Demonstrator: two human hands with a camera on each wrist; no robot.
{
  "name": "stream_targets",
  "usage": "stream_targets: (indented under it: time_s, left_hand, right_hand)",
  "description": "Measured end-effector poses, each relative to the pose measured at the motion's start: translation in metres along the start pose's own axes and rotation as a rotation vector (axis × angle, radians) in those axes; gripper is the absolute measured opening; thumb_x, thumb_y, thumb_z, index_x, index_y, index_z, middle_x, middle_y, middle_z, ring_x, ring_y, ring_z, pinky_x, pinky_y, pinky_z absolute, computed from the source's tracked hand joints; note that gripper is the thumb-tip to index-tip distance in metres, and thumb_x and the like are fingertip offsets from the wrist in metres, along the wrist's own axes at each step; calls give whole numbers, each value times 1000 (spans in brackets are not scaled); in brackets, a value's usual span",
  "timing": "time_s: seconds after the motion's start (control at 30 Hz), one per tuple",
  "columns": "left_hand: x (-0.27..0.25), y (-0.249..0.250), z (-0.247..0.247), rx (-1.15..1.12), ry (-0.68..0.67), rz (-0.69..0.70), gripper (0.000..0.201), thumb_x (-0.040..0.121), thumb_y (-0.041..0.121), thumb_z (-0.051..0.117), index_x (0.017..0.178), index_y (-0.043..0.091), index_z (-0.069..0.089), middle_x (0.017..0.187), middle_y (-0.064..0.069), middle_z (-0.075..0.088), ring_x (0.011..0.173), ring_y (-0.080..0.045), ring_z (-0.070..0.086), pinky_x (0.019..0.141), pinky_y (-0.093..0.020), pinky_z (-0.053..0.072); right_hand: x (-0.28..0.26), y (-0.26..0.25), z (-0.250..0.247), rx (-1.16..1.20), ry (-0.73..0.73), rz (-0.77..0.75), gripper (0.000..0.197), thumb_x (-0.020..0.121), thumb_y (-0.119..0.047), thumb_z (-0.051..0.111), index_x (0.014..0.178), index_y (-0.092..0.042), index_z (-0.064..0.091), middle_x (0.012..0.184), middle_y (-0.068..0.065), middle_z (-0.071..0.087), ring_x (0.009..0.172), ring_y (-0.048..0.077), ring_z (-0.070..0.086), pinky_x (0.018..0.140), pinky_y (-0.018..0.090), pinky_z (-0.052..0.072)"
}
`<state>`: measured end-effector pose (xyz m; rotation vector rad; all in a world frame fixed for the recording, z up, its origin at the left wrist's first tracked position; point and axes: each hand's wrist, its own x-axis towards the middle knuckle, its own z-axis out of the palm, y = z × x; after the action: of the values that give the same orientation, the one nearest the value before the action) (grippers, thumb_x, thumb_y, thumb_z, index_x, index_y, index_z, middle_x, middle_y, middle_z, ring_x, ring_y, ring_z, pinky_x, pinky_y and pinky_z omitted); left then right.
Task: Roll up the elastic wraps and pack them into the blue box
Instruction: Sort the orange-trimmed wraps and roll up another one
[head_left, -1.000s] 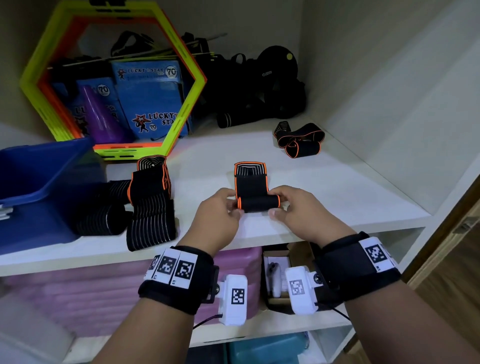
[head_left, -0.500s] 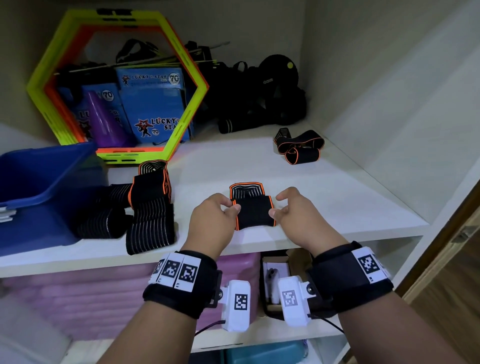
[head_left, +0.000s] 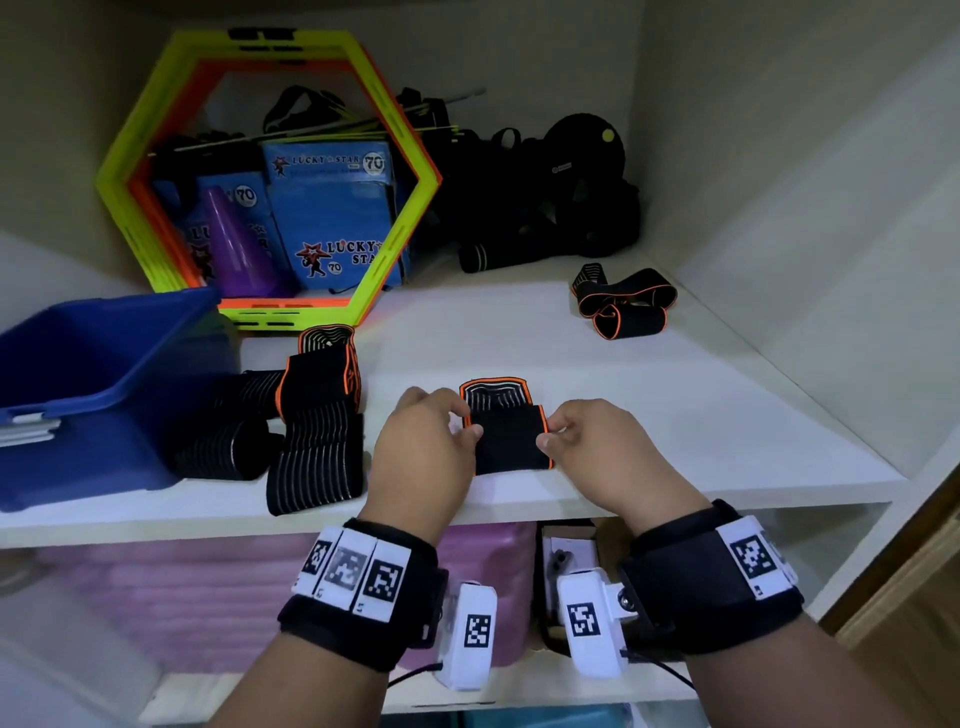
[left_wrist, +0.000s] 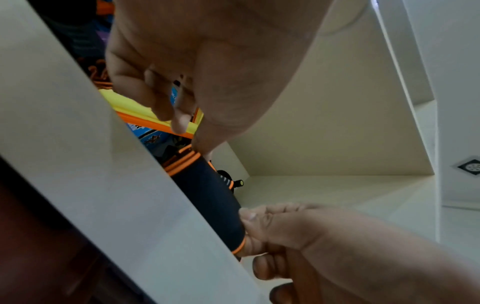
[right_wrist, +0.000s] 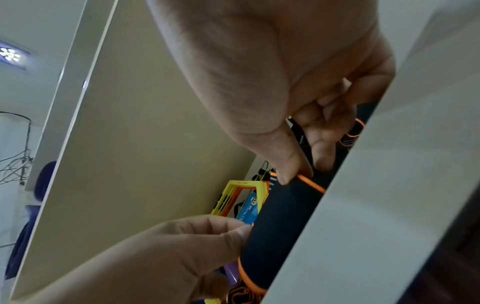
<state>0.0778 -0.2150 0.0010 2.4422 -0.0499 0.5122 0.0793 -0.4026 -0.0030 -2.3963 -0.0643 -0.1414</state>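
Observation:
A black elastic wrap with orange edging (head_left: 506, 436) lies partly rolled on the white shelf (head_left: 701, 431) near its front edge. My left hand (head_left: 431, 441) pinches the roll's left end and my right hand (head_left: 582, 441) pinches its right end. The left wrist view shows the roll (left_wrist: 210, 197) held between both thumbs, and in the right wrist view the same roll (right_wrist: 280, 222) sits against the shelf edge. The blue box (head_left: 67, 384) stands open at the shelf's left end. More black wraps (head_left: 311, 415) lie beside it. Another orange-edged wrap (head_left: 623, 301) lies unrolled at the back right.
Yellow and orange hexagon frames (head_left: 270, 176) lean against the back wall, with blue cartons (head_left: 337, 208) and a purple cone (head_left: 234, 244) behind them. Black gear (head_left: 550, 197) is piled at the back. A pink container (head_left: 208, 597) sits on the lower shelf.
Both hands lowered the wrap from a raised hold onto the shelf, and the rolled part has grown toward the loose striped end.

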Motion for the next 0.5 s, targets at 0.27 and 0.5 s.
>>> stream_targets:
  time_s: [0.27,0.5]
  left_hand:
    - [-23,-16,-16,252,30,81,23,87,19,57,104,19,72,110,-2,62,92,-29,56,84,-40,49]
    - [-26,-29,-24,291,65,84,23,87,29,57,103,21,71,105,-1,62,88,-27,55,82,-43,50]
  right_hand:
    - [4,-40,37,-49,-22,-119,28,91,-28,64,81,-2,68,78,14,68,77,31,63,72,40,53]
    - [7,-47,45,2,-64,-122,20,92,-30,61,91,-11,67,84,6,70,83,25,64,78,39,53]
